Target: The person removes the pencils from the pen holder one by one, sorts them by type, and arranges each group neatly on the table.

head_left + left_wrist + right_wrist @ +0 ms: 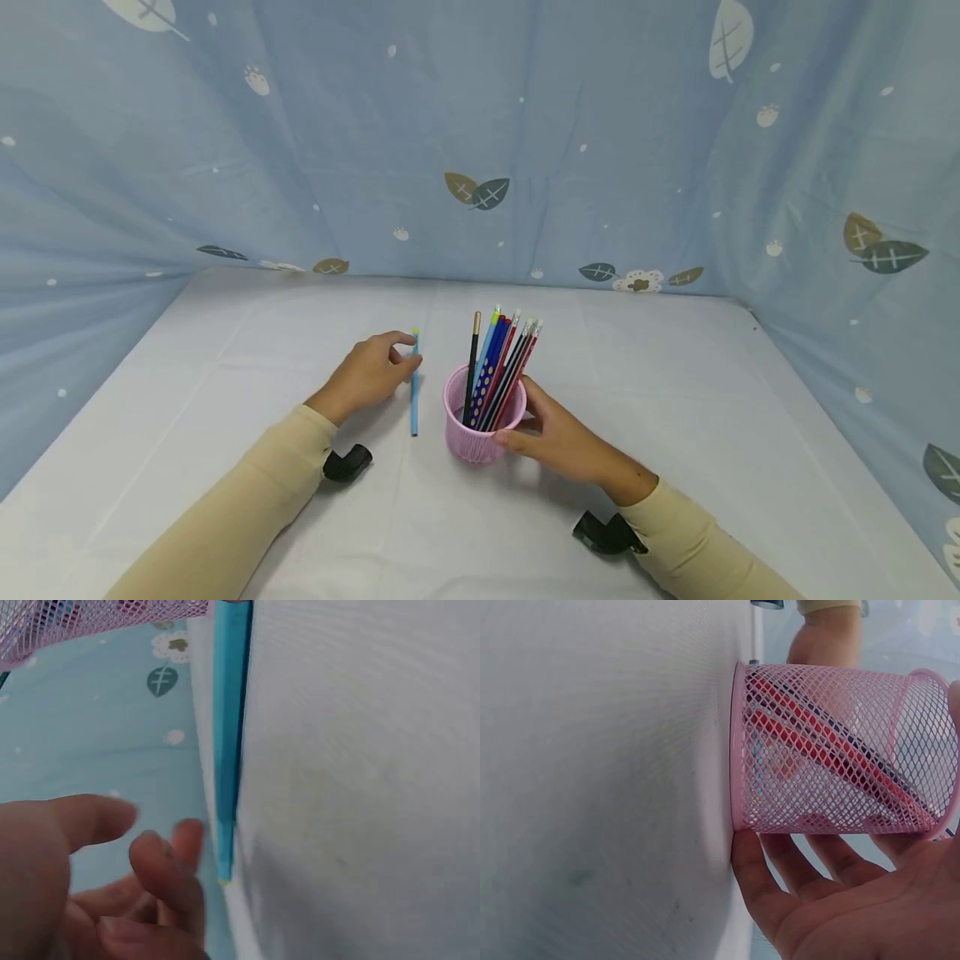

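Note:
A blue pencil (413,392) (225,750) lies flat on the white table (675,433). My left hand (371,371) sits just left of its far end. The loosely curled fingertips (180,844) are right beside the pencil, and the left wrist view shows a small gap between them and it. A pink mesh pen cup (468,433) (832,750) stands upright to the right, filled with several pencils (498,367). My right hand (562,442) (840,900) wraps the cup, thumb on its near side and fingers round the right side.
Blue leaf-print cloth (487,150) walls off the table at the back and on both sides. Black wrist mounts (347,462) sit under both sleeves. Bare tabletop stretches to the left of my left hand and to the right of the cup.

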The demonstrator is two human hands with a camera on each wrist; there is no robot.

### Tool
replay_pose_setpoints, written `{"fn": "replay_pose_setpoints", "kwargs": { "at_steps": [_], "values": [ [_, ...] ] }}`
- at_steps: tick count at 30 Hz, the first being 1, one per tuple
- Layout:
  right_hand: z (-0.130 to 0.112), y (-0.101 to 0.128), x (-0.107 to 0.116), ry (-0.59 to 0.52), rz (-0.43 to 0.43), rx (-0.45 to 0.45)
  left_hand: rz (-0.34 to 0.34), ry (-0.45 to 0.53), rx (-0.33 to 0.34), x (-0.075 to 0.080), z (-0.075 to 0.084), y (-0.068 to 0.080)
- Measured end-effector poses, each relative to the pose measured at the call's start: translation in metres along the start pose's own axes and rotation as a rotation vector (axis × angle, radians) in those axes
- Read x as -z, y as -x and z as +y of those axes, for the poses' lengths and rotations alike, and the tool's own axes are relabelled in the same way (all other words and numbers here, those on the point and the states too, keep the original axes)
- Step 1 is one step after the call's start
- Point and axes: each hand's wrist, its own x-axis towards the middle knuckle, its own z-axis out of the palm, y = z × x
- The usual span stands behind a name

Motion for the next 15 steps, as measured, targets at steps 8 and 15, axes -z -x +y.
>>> {"fn": "replay_pose_setpoints", "kwargs": {
  "at_steps": [8, 15],
  "values": [
    [-0.001, 0.001, -0.001, -0.003, -0.006, -0.001, 0.168, 0.125, -0.159, 0.001, 0.026, 0.015],
    [0.000, 0.000, 0.000, 0.005, 0.002, -0.014, 0.124, 0.237, -0.277, -0.006, 0.052, 0.027]
  ]
}}
